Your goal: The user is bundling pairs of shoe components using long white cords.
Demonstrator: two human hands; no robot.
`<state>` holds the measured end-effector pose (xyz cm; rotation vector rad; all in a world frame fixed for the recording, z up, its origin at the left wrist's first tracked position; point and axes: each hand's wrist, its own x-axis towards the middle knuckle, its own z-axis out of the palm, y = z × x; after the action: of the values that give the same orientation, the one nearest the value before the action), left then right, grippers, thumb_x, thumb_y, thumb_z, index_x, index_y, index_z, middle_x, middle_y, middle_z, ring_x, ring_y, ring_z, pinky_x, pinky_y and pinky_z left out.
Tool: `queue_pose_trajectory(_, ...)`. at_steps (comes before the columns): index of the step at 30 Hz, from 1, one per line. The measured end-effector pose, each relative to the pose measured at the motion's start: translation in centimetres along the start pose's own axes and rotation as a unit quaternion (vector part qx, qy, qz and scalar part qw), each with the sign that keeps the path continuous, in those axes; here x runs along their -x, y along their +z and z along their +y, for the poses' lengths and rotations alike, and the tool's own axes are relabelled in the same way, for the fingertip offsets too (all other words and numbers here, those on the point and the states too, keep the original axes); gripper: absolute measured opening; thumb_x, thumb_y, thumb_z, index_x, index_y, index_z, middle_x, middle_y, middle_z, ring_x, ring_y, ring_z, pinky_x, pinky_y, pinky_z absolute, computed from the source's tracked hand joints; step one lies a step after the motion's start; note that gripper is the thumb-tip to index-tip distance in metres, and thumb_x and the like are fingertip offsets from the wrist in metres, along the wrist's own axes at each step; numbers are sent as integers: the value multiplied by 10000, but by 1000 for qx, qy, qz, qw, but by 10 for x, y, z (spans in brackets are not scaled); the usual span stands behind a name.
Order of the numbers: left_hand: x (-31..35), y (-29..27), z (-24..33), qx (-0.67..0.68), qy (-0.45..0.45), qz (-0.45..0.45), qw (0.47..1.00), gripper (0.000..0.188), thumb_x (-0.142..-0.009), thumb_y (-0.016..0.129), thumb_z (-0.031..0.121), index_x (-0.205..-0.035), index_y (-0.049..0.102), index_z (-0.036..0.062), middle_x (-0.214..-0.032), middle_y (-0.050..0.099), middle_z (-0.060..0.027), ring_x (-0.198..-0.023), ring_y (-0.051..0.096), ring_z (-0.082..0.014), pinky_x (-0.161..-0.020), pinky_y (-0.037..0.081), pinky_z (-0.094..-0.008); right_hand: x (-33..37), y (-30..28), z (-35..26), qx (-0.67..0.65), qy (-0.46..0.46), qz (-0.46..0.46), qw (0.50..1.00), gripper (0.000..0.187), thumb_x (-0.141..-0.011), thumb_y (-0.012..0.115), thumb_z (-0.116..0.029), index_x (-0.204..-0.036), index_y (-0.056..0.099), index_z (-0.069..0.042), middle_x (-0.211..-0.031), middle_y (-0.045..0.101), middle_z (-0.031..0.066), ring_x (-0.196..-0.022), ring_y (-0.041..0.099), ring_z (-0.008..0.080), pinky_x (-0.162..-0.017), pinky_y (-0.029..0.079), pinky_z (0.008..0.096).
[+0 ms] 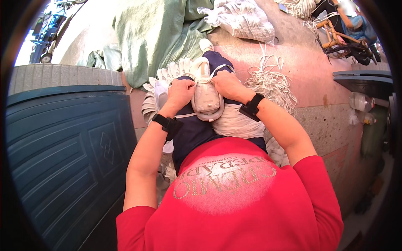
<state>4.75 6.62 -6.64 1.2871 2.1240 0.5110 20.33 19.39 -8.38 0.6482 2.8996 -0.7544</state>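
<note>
A pale pinkish-white sneaker (206, 99) rests between my thighs, its heel toward me and its toe pointing away. My left hand (182, 92) is closed at the shoe's left side, thumb and finger pinching a white shoelace (187, 76). At the right side of the opening, my right hand (229, 86) pinches the lace too, its strand looping up from the eyelets. Palms and fingertips are partly hidden from above. Beyond my left hand, several similar white shoes (172, 70) stand packed in a row.
A tangle of loose white laces (272, 85) lies to my right, and a lace bundle (238, 122) sits beneath my right forearm. Ahead are a green tarp (146, 37) and a white plastic sack (240, 21). A blue door panel (63, 146) stands left; another person (356, 23) sits far right.
</note>
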Motion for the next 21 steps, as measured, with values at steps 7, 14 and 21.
queue_pose_trajectory(7,-2,13,46,-174,182,198,947,146,-691,642,202,-779,644,85,-709,606,-71,-801,526,-268,-681,436,-384,8,12,6,-64,0,114,991,183,-767,481,-161,-832,644,-107,-821,580,127,-811,536,310,-674,435,444)
queue_pose_trajectory(14,-27,12,25,-169,140,215,952,126,-697,603,112,-680,512,26,-678,570,-128,-684,533,-283,-616,426,-395,7,18,-2,-111,-47,191,974,108,-696,520,-72,-791,572,-66,-766,574,107,-779,543,295,-699,425,381)
queue_pose_trajectory(21,-39,-14,34,413,-89,15,906,129,-705,678,89,-762,576,35,-672,539,8,-600,472,-63,-533,398,-205,-5,-18,-13,186,-194,99,958,99,-674,556,-114,-741,622,-84,-826,553,38,-852,514,197,-689,406,340)
